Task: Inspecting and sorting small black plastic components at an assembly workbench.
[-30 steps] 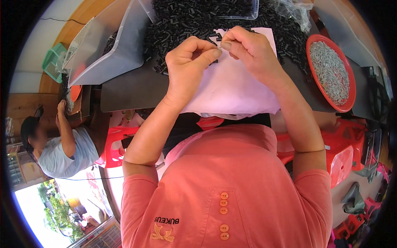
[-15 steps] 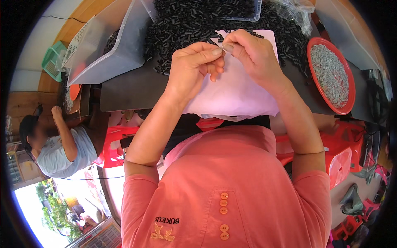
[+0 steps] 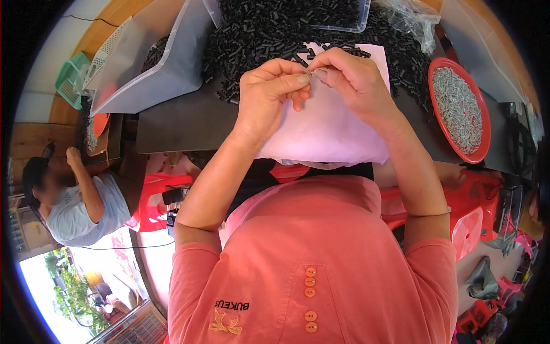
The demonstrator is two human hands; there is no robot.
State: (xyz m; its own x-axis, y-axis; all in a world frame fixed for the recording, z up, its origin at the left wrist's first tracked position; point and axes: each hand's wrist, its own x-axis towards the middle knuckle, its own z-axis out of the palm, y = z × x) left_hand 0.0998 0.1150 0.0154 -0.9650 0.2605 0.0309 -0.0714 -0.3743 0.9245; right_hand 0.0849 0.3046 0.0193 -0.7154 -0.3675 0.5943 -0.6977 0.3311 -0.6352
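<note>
Over a white cloth [image 3: 326, 132], my left hand [image 3: 269, 89] and my right hand [image 3: 356, 86] meet fingertip to fingertip. Thumb and forefinger of each are pinched on a tiny shiny metal piece [image 3: 310, 73], mostly covered by the fingertips; its exact kind is too small to tell. Just beyond my fingers spreads a big heap of short black tubular parts [image 3: 258, 34], some lying on the cloth's far edge. To the right, a red round tray [image 3: 487, 129] holds a great many small silvery metal pieces [image 3: 455, 109].
A clear plastic bin [image 3: 166, 74] lies at the left of the dark table [image 3: 177, 129], another clear bin [image 3: 487, 51] at the right. Crumpled clear plastic [image 3: 412, 26] sits at the back. Another person [image 3: 91, 200] works at far left. Red stools [image 3: 467, 229] stand beside me.
Both hands still pinch the small piece, with slight shifts of the fingers. My right fingertips sit a little lower. The view has shifted slightly.
</note>
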